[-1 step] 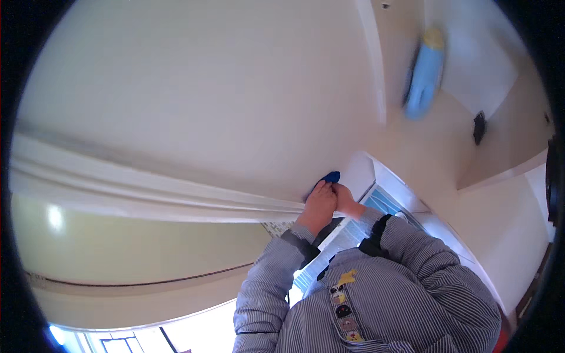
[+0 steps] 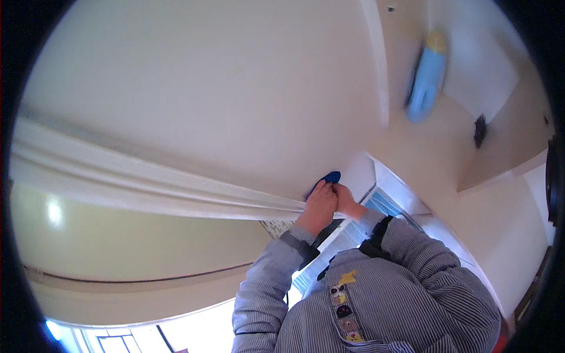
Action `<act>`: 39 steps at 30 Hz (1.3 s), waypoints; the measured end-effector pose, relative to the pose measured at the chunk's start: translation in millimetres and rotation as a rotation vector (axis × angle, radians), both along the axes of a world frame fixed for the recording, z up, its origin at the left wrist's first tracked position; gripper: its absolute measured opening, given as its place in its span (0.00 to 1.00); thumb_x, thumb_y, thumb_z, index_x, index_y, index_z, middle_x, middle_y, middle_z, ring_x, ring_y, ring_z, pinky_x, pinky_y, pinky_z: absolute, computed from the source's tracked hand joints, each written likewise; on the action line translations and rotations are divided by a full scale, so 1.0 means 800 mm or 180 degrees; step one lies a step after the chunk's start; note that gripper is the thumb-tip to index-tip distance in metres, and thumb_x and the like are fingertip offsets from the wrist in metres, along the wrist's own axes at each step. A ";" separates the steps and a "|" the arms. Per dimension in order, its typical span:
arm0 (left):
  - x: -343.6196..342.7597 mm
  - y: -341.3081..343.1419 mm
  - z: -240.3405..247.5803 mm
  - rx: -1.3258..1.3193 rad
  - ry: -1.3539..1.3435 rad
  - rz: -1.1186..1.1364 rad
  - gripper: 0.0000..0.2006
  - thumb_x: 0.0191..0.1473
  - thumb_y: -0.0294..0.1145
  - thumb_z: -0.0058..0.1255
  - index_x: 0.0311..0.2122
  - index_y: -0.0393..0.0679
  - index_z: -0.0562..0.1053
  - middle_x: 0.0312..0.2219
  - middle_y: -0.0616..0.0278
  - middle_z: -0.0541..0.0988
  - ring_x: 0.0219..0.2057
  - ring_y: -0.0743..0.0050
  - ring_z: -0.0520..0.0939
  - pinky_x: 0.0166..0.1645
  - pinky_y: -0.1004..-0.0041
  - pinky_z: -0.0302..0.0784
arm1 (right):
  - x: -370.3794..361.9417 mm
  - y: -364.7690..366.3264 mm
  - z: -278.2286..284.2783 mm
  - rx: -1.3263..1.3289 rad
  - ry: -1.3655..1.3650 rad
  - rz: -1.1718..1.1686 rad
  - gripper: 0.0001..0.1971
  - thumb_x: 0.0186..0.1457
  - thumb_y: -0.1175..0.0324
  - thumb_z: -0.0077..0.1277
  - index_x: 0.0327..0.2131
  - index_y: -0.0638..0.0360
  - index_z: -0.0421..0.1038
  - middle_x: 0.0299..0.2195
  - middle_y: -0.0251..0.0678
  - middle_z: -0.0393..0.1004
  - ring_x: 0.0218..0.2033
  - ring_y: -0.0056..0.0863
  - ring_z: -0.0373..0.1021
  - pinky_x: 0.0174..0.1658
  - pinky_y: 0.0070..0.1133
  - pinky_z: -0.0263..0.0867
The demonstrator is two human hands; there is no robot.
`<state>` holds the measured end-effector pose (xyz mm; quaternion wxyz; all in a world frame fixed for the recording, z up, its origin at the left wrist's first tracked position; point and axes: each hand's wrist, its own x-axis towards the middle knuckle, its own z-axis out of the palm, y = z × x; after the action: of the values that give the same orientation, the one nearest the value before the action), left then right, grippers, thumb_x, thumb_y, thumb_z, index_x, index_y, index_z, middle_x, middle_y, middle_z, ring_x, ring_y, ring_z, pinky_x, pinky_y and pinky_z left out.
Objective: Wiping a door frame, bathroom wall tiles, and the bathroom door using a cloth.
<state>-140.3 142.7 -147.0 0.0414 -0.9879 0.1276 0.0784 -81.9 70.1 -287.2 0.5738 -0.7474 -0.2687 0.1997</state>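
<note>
Item: one small dark-blue piece, soft-looking and cloth-like [image 2: 333, 176], located near the centre of the view, against a broad pale-beige smooth surface [image 2: 206, 88], beside the right end of a long cream-white ridged band [image 2: 159, 188]. Attending: two bare hands, set close together and touching. Left hand [image 2: 318, 204]: back uppermost, fingers together, bent and laid over the blue piece, forearm rising up and rightward from the lower edge. Right hand [image 2: 347, 202]: curled narrow, fingertips beside the left fingers at the piece's near side, forearm angled up and leftward from a bent elbow. Whether either hand grips the piece or only presses it cannot be told. Sleeves: grey, finely striped fabric [image 2: 265, 288], dark cuffs. Concealed: lower part and underside of the piece, behind the left fingers; a pale-blue ribbed panel [image 2: 382, 202], partly covered by the sleeves. Indistinct: a light-blue elongated object with yellow end [image 2: 428, 79], blurred, upper right. Cut off: a black object [image 2: 552, 182], right rim. Orientation: long axis of the piece slanting from lower left to upper right, exposed end pointing up and right.
</note>
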 end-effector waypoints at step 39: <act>-0.117 -0.047 0.117 -0.0455 -0.3305 0.2148 0.27 0.35 0.29 0.57 0.47 0.48 0.70 0.57 0.44 0.57 0.57 0.38 0.58 0.59 0.48 0.55 | 0.014 0.002 0.335 0.1575 -0.4715 0.1728 0.22 0.38 0.69 0.52 0.42 0.59 0.72 0.50 0.32 0.68 0.49 0.32 0.63 0.49 0.32 0.60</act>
<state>-234.2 105.1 -53.3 0.0048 -0.8833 -0.2235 -0.4121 -70.4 71.7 -19.4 0.3279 -0.4466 -0.7847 -0.2780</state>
